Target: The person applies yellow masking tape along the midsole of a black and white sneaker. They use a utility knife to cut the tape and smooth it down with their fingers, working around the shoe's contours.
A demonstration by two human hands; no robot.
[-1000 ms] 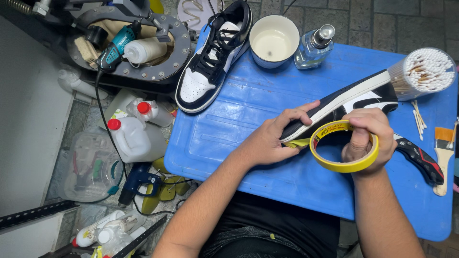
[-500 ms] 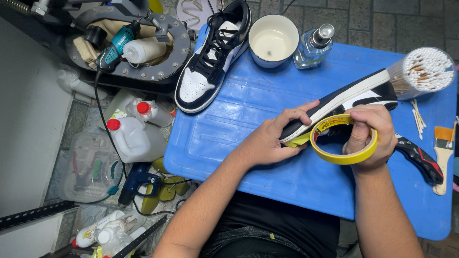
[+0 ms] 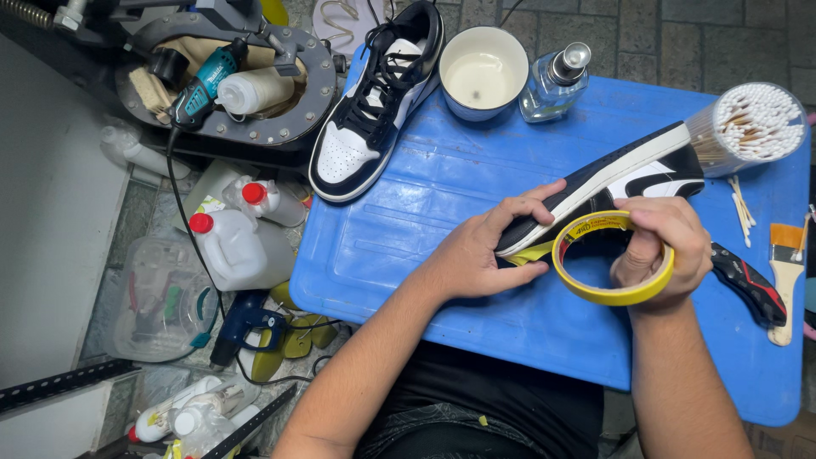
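Observation:
A black and white sneaker (image 3: 629, 174) lies on its side over the blue plastic table (image 3: 425, 246), sole facing me. My left hand (image 3: 489, 251) grips its toe end, thumb on the white sole edge. My right hand (image 3: 663, 251) holds a roll of yellow tape (image 3: 608, 272), fingers through its hole. A yellow strip of tape runs from the roll along the shoe's edge near my left hand. The matching sneaker (image 3: 374, 102) rests upright at the table's far left corner.
A white cup (image 3: 483, 72), a glass spray bottle (image 3: 552, 81) and a tub of cotton swabs (image 3: 748, 127) stand at the back. A black-and-red handled tool (image 3: 752, 285) and a brush (image 3: 786, 272) lie right. Jugs (image 3: 238, 246), a drill (image 3: 204, 89) and clutter fill the floor left.
My right hand has drawn the tape roll slightly down and right, away from the shoe. The left hand keeps its hold on the toe.

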